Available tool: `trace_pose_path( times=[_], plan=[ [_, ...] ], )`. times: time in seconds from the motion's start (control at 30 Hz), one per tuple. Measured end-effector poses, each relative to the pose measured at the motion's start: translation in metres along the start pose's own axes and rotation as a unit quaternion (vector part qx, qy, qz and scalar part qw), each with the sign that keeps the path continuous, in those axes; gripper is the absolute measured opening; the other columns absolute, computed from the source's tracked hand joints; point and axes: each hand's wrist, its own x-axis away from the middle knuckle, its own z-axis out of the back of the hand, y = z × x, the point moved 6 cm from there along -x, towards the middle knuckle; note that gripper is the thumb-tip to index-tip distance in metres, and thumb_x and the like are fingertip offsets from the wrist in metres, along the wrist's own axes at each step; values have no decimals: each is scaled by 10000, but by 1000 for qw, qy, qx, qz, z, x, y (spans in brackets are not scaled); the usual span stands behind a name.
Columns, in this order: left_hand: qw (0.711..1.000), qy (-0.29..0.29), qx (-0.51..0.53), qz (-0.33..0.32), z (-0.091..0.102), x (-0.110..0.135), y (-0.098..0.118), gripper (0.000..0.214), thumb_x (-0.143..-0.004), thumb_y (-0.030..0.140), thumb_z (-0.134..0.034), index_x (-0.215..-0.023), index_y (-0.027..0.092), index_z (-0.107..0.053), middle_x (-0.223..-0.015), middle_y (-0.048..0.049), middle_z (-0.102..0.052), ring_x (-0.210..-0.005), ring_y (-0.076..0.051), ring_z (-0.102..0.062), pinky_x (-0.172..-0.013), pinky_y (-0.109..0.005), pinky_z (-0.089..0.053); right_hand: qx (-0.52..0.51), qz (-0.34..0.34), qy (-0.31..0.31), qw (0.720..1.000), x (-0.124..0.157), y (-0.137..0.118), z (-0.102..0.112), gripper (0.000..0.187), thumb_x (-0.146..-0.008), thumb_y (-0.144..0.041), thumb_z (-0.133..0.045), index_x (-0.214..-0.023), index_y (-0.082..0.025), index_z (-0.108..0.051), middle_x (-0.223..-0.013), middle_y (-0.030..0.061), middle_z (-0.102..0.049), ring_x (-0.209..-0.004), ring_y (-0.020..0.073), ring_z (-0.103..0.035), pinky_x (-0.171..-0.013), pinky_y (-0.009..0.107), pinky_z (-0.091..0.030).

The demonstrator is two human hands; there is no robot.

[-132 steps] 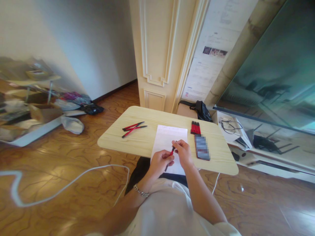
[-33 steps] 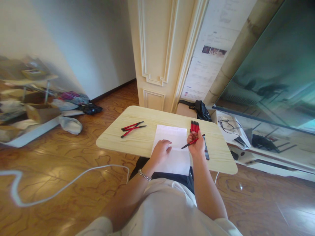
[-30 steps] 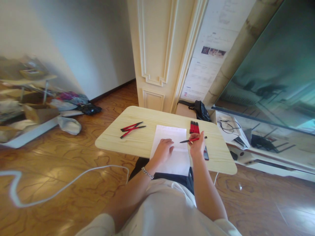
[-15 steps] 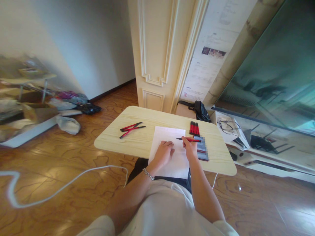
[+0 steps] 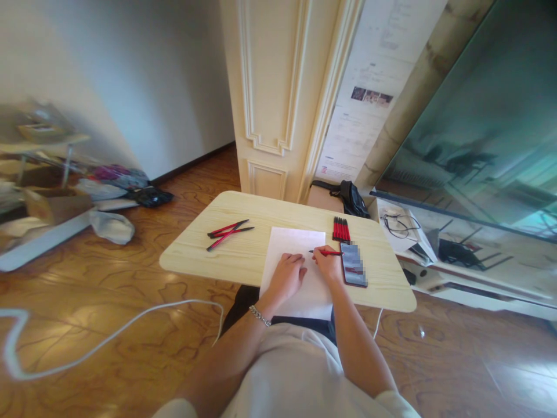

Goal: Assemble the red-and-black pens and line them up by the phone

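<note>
A white sheet of paper (image 5: 304, 290) lies on the small wooden-topped table (image 5: 195, 255). My left hand (image 5: 287, 277) rests on the paper's left half, palm down, fingers out, holding nothing. My right hand (image 5: 327, 267) grips a red and black pen (image 5: 333, 252) over the paper's right side. The pen's dark tip points left; whether it touches the paper cannot be made out. Just right of this hand is a phone (image 5: 353, 273), partly blurred out. Beyond it several red and black pens (image 5: 341, 230) lie in a neat row.
Loose red pens (image 5: 226, 235) lie crossed at the table's left. Behind the table are a panelled cream door (image 5: 270, 75) and a black bag (image 5: 354, 198). A large dark screen (image 5: 478, 133) stands at right. A white cable (image 5: 117, 331) runs across the floor.
My right hand has moved slightly left and down with the pen, off the phone and onto the paper. My left hand stays on the sheet. The view has shifted a little.
</note>
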Motion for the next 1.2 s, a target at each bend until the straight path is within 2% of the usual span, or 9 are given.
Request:
trace_pose_path(
  times=[0.23,0.5,0.9,1.07,1.13,1.2],
  plan=[
    [1000,0,4,9,-2,-1,-2,299,-834,179,-516,-1108,171,-636,-1148,-109,-617,-1067,-281,-499,-933,-424,-394,42,19,-8,999,-2,-1,-1,198,-723,-337,-530,-734,-172,-637,-641,28,-667,-581,170,-584,-558,266,-414],
    [1000,-5,0,9,-2,0,-2,288,-832,171,-519,-1094,171,-641,-1155,-108,-616,-1066,-279,-497,-951,-436,-382,81,30,-5,996,-3,-3,-1,163,-702,-297,-525,-656,-176,-625,-585,15,-643,-570,169,-575,-557,268,-393],
    [1000,2,14,6,-1,0,-2,275,-836,183,-526,-1083,169,-644,-1138,-113,-621,-1051,-288,-499,-932,-433,-384,70,29,-12,997,0,-11,0,136,-686,-271,-531,-633,-176,-613,-574,7,-627,-584,163,-565,-545,256,-370],
    [1000,9,6,5,0,0,-2,276,-827,171,-531,-1077,165,-647,-1138,-114,-623,-1052,-282,-501,-938,-433,-383,-14,15,17,1000,-4,-5,3,178,-709,-313,-544,-596,-184,-593,-545,-2,-592,-569,158,-545,-538,261,-376],
    [1000,6,0,1,0,0,-2,275,-819,168,-540,-1071,167,-649,-1142,-112,-622,-1052,-280,-505,-930,-430,-389,-102,-12,46,994,-7,0,6,268,-750,-371,-517,-567,-184,-577,-569,11,-594,-580,155,-547,-536,262,-389],
    [1000,3,-6,-2,0,0,-2,280,-808,156,-549,-1070,167,-649,-1140,-113,-624,-1055,-276,-510,-924,-424,-395,-223,-50,65,971,-9,5,6,307,-770,-399,-517,-561,-179,-565,-627,28,-612,-613,147,-562,-544,255,-415]
  ],
)
